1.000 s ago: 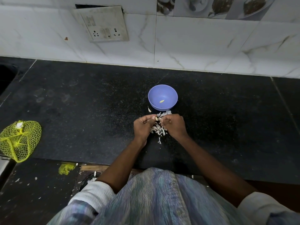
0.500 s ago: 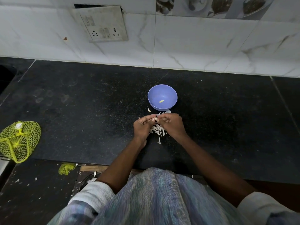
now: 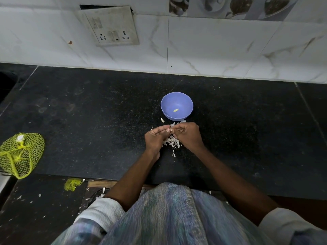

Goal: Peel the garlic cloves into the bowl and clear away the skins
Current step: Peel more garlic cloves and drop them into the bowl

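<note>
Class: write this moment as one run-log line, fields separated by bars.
step: peeling | left hand and right hand: pinching garlic clove | bowl: one peeled clove | skins: piled on counter

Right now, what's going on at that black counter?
A person is peeling garlic. Both hands, left hand and right hand, meet just in front of the small purple plastic bowl, pinching a small clove between them. One peeled clove lies in the bowl. Loose white papery skins lie piled under the hands.
</note>
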